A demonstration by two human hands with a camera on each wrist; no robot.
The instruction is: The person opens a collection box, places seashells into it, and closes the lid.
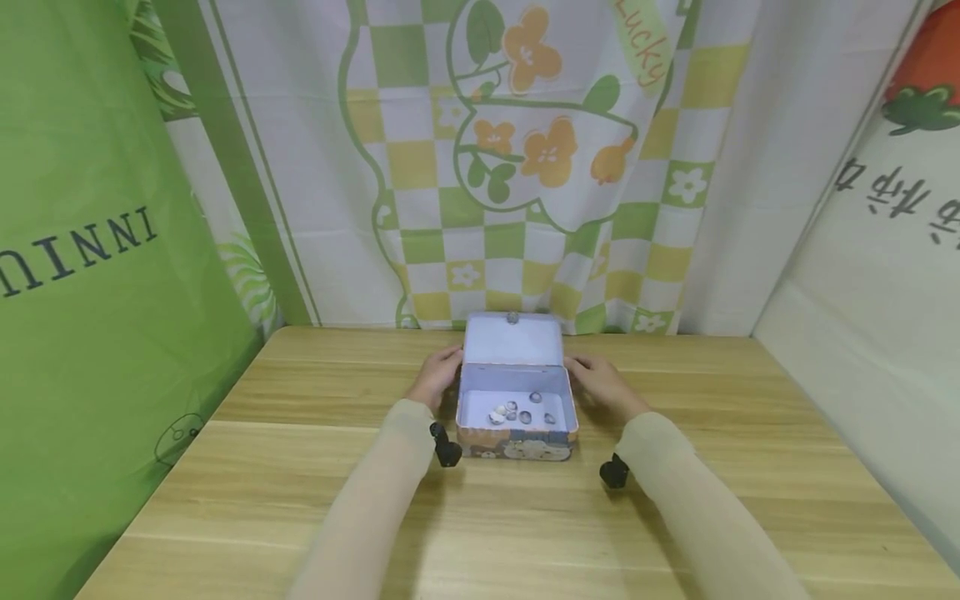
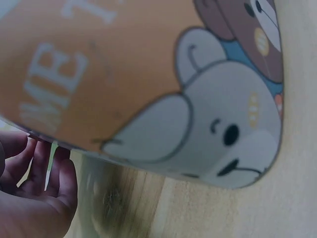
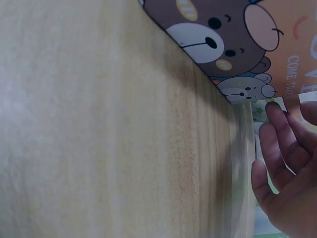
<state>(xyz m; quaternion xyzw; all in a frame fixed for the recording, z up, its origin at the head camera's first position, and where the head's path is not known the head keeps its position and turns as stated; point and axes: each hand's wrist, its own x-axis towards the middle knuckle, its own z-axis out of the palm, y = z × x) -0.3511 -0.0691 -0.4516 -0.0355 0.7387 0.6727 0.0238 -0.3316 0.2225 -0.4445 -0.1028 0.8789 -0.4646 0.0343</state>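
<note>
A hinged tin box (image 1: 517, 446) printed with cartoon bears stands on the table, its lid (image 1: 513, 340) raised at the back. Several small, round, grey-white pieces (image 1: 525, 417) lie on its floor, too small to tell their kind. At the box's left rear, my left hand (image 1: 437, 377) holds the edge with bent fingers; the fingertips (image 2: 62, 153) meet the tin in the left wrist view. My right hand (image 1: 602, 383) holds the opposite rear edge, thumb and curled fingers (image 3: 285, 141) at the printed side's corner. The contact points are partly hidden behind the box.
The wooden table (image 1: 322, 475) extends around the box to a patterned curtain (image 1: 525, 208) close behind it. Green cloth (image 1: 97, 250) hangs at left, pale printed cloth (image 1: 877, 275) at right. Black wrist cameras (image 1: 448, 454) sit by both sleeves. A small round grey piece (image 1: 513, 317) shows at the lid's top edge.
</note>
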